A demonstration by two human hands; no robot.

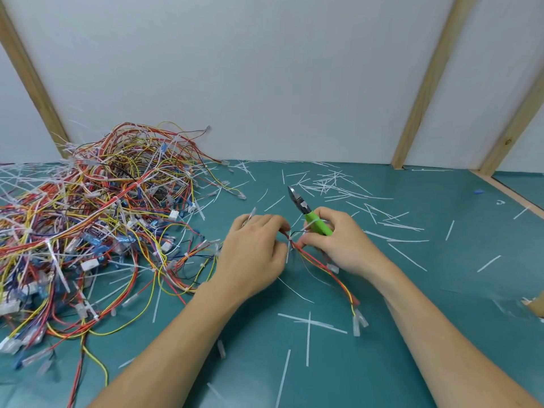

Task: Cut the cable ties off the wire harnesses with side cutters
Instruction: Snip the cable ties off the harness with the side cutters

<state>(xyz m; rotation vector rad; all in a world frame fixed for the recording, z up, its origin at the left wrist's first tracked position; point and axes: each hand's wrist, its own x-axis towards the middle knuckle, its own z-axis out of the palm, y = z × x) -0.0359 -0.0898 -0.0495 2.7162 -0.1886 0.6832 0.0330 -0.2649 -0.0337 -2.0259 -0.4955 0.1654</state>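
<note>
Left hand (254, 251) curled, pinching thin red-and-yellow wire harness (321, 267) at white cable tie (290, 240) (tie mostly hidden between fingers). Right hand (338, 240) wrapped round green-handled steel side cutters (309, 212), also gripping harness; blades point up-left, clear of tie. Tangled multicoloured harness pile (97, 225) cut off at left edge. No legible writing.

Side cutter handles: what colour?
Bright green, on the side cutters held in the right hand; head view.

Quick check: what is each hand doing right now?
Left hand: fingers pinch the wire harness.
Right hand: grips the green-handled side cutters, fingers also on the harness.
</note>
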